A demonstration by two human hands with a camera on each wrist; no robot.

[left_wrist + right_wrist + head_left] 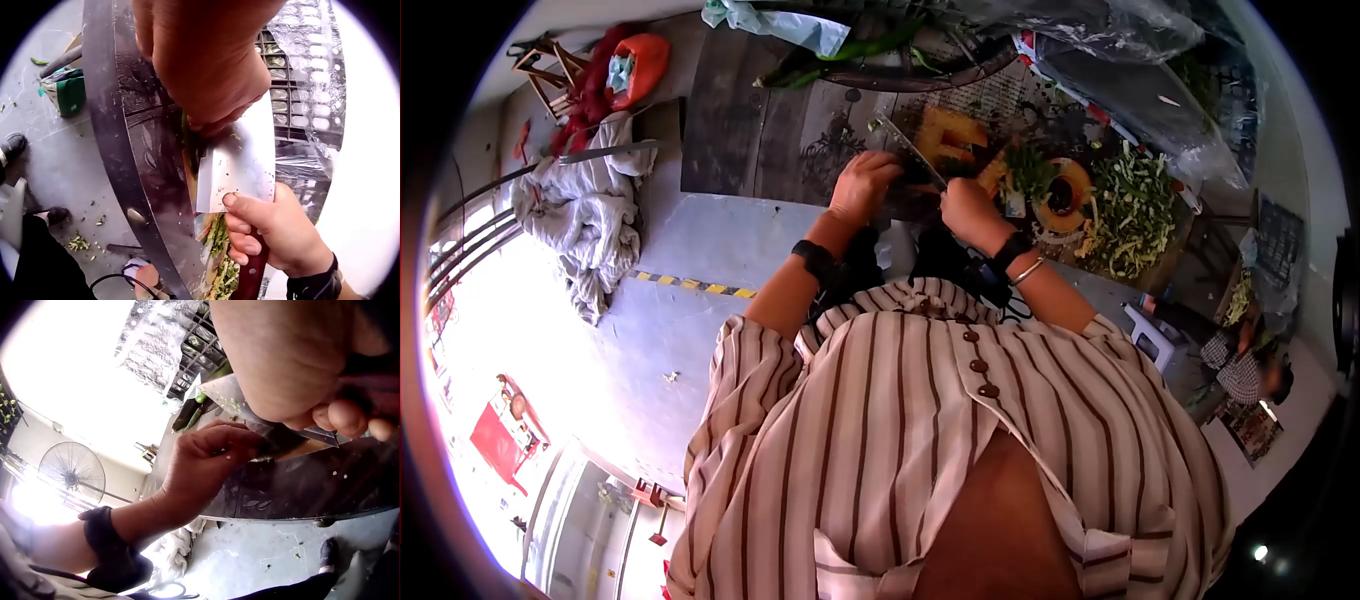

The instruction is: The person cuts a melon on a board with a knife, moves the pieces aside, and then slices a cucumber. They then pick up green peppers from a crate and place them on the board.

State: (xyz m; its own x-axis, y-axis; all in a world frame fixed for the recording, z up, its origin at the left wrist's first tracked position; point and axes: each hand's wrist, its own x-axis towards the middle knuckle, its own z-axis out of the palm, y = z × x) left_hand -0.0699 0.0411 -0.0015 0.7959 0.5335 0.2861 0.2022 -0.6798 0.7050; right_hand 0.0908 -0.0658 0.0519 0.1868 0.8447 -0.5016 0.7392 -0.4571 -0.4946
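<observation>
My right hand [975, 215] grips a cleaver by its dark red handle [252, 275], with the thumb pressed on the side of the blade [240, 165]. Bits of green cling to the broad metal. On the dark table, my left hand [865, 187] holds down a long dark green vegetable [281, 442], its fingertips right beside the blade. The left wrist view shows only a thin strip of this vegetable under the left hand; its exact kind I cannot tell. To the right of both hands lies a heap of chopped green pieces [1135, 210].
Large yellow shapes [950, 135] mark the tabletop. Behind the hands are long green vegetables [880, 42] by a round rim and a black crate [281, 94] under clear plastic. Crumpled grey cloth [590, 215] lies to the left. A white stool [1155, 335] and another person [1245, 370] are on the right.
</observation>
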